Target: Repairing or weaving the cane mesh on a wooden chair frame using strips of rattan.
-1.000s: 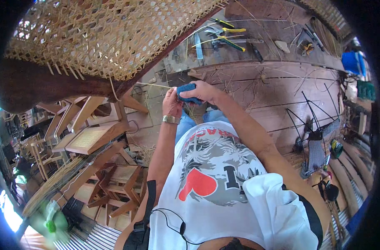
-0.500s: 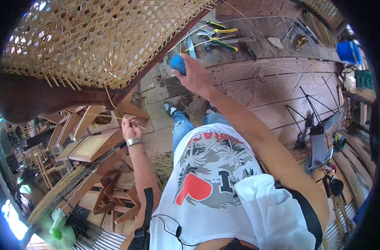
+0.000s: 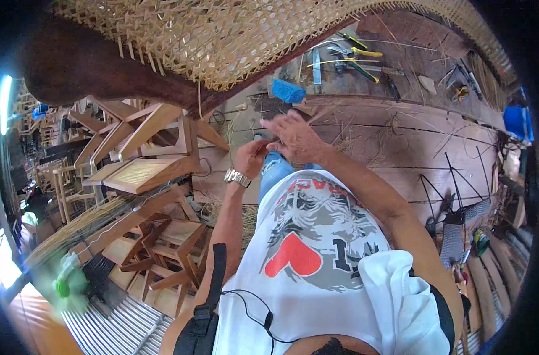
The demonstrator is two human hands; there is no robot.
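My left hand, with a metal watch at its wrist, is in front of my body, its fingers curled together. Whatever it may hold is too small to make out. Touching or just beside it is my right hand, flat, with its fingers stretched out and nothing seen in it. Beyond both hands a blue sponge rests at the near edge of the wooden bench. A woven cane panel in a dark wood frame rises at the upper left, loose strand ends hanging over its lower edge.
Yellow-handled pliers, a flat metal blade and cane strips lie on the bench. Wooden chair frames are stacked at the left. A blue container and a black metal stand are at the right. A green fan spins lower left.
My right hand has let go of the blue sponge, now on the bench, and come down to my left hand. My left hand has moved right; the thin cane strip no longer shows clearly.
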